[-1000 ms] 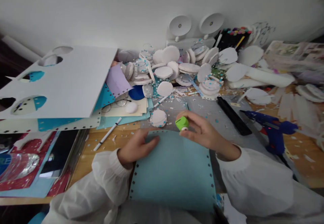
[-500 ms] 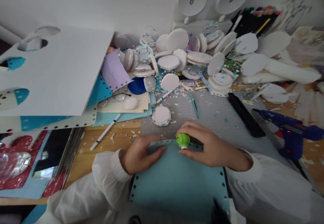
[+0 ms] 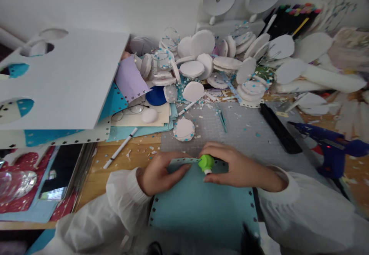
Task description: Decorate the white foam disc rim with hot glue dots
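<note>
the green punch (image 3: pixel 206 163) has slid toward 9 o'clock along the blue sheet (image 3: pixel 201 205) edge; right hand (image 3: pixel 235 168) grip clenched on it, left hand (image 3: pixel 160 172) pressing the sheet flat.

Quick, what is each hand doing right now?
Left hand: open, fingers flat on the blue paper sheet.
Right hand: closed around the green punch at the sheet's top edge.

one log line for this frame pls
left hand: pressing light blue paper sheet flat | right hand: gripping small green plastic punch at sheet's top edge
</note>
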Demonstrator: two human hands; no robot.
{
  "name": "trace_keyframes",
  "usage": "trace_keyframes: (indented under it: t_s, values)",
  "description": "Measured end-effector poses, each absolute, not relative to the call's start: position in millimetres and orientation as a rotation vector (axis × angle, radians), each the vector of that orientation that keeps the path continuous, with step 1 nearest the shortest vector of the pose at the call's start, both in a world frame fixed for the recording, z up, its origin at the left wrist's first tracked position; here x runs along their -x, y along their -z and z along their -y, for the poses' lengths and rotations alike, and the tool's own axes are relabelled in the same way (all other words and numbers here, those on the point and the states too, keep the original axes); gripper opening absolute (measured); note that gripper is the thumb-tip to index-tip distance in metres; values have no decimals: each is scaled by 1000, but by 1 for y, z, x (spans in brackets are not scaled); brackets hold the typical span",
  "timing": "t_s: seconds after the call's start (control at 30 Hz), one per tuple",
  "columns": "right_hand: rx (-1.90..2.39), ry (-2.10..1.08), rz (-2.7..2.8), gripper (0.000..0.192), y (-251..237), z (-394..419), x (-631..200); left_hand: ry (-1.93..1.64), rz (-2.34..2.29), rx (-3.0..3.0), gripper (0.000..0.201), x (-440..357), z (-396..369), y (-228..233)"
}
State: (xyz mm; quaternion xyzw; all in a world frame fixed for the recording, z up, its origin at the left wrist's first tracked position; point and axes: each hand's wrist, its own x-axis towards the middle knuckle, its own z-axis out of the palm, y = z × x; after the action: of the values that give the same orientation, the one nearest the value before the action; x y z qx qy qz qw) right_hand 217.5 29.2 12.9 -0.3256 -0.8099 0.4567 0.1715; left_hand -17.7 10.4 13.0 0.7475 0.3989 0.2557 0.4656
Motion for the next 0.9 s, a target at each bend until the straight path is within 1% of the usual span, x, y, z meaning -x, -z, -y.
trace_keyframes:
  t_s: [0.17, 0.43, 0.67, 0.77, 0.9]
  values:
    - [917, -1292, 2284, 33, -12, -30, -218, -615, -972, -1818, 20, 17, -11, -15]
    - [903, -1268, 2274, 28, -15, -28, -217, -619, -968, -1825, 21, 18, -11, -15]
    - [926, -1117, 2275, 17, -11, -24, -213, -613, -954, -1834, 21, 17, -11, -13]
    - [924, -1104, 2262, 15, -10, -23, -212, -602, -957, -1838, 20, 18, -12, -12]
    - [919, -1084, 2259, 16, -8, -23, -212, -664, -956, -1855, 27, 19, -15, -20]
